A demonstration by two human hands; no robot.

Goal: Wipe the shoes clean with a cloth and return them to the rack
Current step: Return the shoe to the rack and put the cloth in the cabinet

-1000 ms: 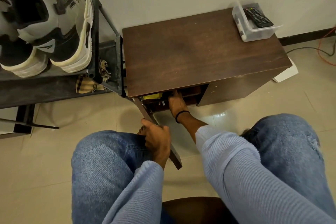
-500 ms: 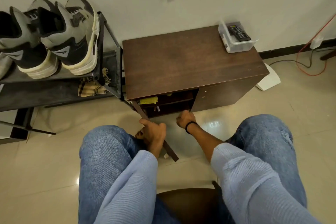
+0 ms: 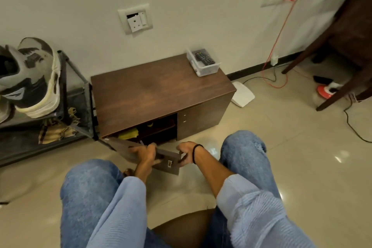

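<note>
Nearest the camera, a seated person's denim knees and pale blue sleeves are filling the bottom of the view. Just beyond them, at 12 o'clock, both hands are working on the cabinet door (image 3: pixel 168 165), which is standing swung out from its hinge side at 10 o'clock. The left hand (image 3: pixel 145 155) is gripping the door with fingers curled over its upper edge. The right hand (image 3: pixel 186 152) is closing its curled fingers on the door's free end; blur is hiding whether it is holding anything else.

Behind the door, the cabinet (image 3: pixel 161 90) is showing an open compartment with a yellow cloth (image 3: pixel 128 134) lying inside, at 11 o'clock from the left hand. Out at 9 o'clock, the shoes (image 3: pixel 35 78) are sitting on the top shelf of the rack (image 3: pixel 65 86), well apart from both hands, with a checked cloth (image 3: pixel 54 130) bunched on the shelf below.

Farther back, at 1 o'clock, a remote (image 3: pixel 204 59) is lying in a clear box (image 3: pixel 201 70) on the cabinet top, below a wall socket (image 3: pixel 135 18).

This looks like the opening step, getting hold of a cloth, with no wiping begun. The next move probably calls for one hand leaving the door and reaching past it into the compartment.
</note>
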